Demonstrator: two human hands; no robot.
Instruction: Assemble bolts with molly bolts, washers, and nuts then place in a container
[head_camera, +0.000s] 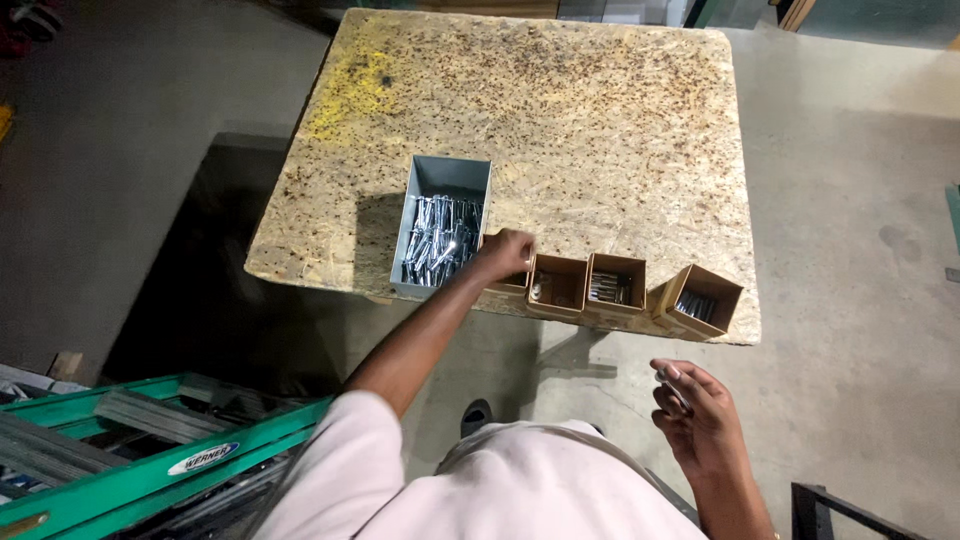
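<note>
My left hand (503, 256) reaches out over the front edge of a chipboard table (560, 110), fingers curled over a small cardboard box (510, 287) beside a grey metal bin (441, 222) full of shiny metal bolts. What its fingers hold, if anything, is hidden. Three more small cardboard boxes stand in a row to the right: one (558, 286), another (614, 287), and a tilted one (701, 301), each with metal pieces inside. My right hand (695, 410) hangs below the table edge, loosely cupped around a few thin metal pieces.
A green stepladder (150, 450) with metal parts lies at the lower left on the concrete floor (860, 200). A dark metal frame (830, 505) shows at the lower right corner. My shoe (476, 415) is visible under the table edge.
</note>
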